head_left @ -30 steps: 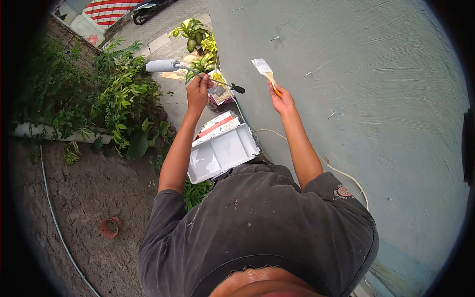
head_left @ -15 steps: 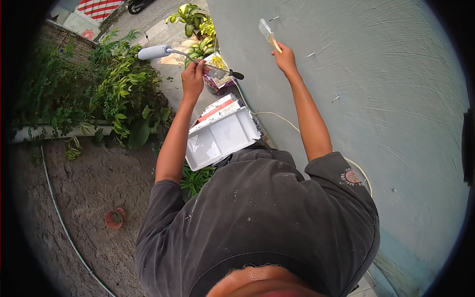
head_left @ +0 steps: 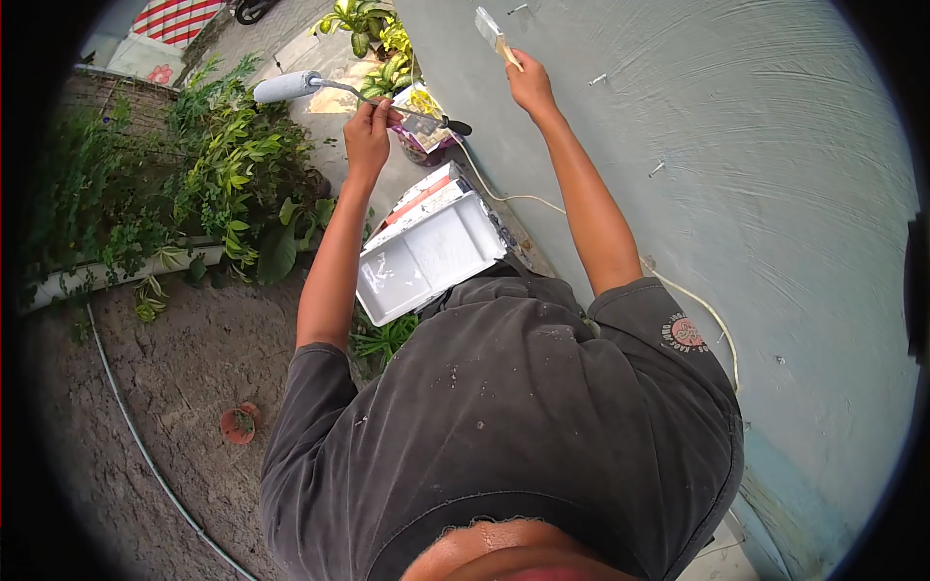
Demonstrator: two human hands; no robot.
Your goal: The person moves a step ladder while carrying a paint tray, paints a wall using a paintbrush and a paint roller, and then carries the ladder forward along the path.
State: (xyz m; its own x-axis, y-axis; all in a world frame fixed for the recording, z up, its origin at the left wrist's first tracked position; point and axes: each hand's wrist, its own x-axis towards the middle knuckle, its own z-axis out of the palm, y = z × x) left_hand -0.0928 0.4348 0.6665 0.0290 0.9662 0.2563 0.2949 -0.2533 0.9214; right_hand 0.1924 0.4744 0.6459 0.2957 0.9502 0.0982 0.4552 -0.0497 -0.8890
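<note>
My left hand (head_left: 368, 136) is closed on the wire frame of a paint roller (head_left: 288, 86), whose pale sleeve points left and whose dark handle end points right. In my right hand (head_left: 533, 85) is a paintbrush (head_left: 491, 31), gripped by its wooden handle with the pale bristles up. The brush is close to the grey wall (head_left: 756, 194); whether it touches cannot be made out. Below my hands, in front of my body, sits a white paint tray (head_left: 431, 257) with wet white paint in it.
Nails (head_left: 657, 168) stick out of the wall. A pale cable (head_left: 528, 198) runs along its base and behind my right arm. Leafy plants (head_left: 223, 184) grow on the left above bare soil with a small reddish pot (head_left: 239, 423) and a hose (head_left: 145, 450). Potted plants (head_left: 363, 29) stand ahead.
Both hands, with the roller and the brush, have shifted slightly left and up in the view. The camera view has moved a little too. Both grips stay the same.
</note>
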